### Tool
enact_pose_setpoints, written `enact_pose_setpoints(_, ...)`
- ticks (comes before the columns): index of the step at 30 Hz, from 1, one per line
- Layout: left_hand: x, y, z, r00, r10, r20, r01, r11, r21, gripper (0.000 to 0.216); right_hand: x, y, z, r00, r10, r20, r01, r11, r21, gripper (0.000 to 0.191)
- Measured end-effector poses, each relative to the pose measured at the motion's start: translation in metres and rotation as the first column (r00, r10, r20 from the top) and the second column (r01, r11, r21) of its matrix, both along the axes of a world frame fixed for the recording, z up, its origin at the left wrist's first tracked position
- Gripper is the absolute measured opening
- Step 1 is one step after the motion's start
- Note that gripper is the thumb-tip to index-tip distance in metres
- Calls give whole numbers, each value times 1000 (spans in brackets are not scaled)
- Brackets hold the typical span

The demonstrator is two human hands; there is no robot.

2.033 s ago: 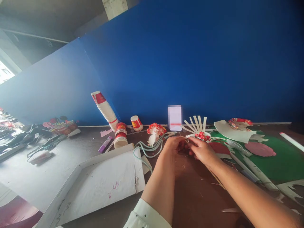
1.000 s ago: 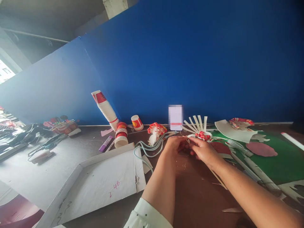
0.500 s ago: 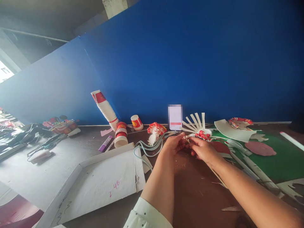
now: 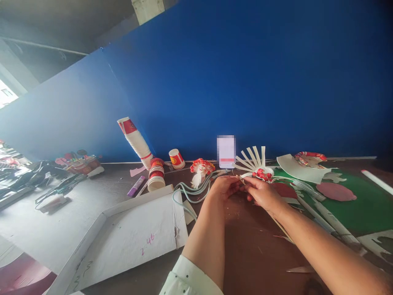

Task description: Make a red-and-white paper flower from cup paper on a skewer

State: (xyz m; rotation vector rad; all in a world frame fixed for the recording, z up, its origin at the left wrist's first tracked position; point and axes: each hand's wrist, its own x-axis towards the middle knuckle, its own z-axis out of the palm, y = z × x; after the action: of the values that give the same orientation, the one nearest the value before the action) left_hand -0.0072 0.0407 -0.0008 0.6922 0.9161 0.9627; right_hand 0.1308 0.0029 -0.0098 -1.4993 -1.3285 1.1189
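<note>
"Blue partition behind, dark counter below. What are the hands busy with?"

"A fringed paper cup. It sits just beyond the right hand, its white strips fanned out like rays and red pieces bunched at the middle."

"And how are the fingers?"

"Narrow on both sides. The right hand pinches one strip of the cup between thumb and finger. The left hand is curled right beside it, fingertips almost meeting, but I cannot tell what it grips. A thin tan stick shows beneath the right wrist."

"What's close by?"

"Directly beyond the left hand a pale, blurred-out rectangle stands upright. Just left of that hand are looped cables, then a red and white paper flower."

"Further out?"

"Left of the left hand, a shallow cardboard tray, with a purple tube and a leaning stack of paper cups past its far edge; one red cup is upside down near them. To the right of the right hand, a pink paper piece lies on a green mat."
</note>
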Motion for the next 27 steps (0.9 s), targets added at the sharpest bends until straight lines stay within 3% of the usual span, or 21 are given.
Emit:
enact_pose_setpoints(8,7,0,0,990,48,-132,-44,999,30,7,8,7,-15,997,34,72,-41,995,89,48)
enact_pose_setpoints(18,14,-4,8,951,108,-290,-90,993,75,11,7,6,-19,992,13,128,-29,993,117,50)
enact_pose_setpoints(23,14,0,1,897,87,-434,-49,994,99,16,4,2,-12,988,15,156,-36,991,130,49)
enact_pose_setpoints(27,13,0,1,908,59,-416,-17,995,103,13,2,-3,-1,972,-3,234,-29,991,130,47)
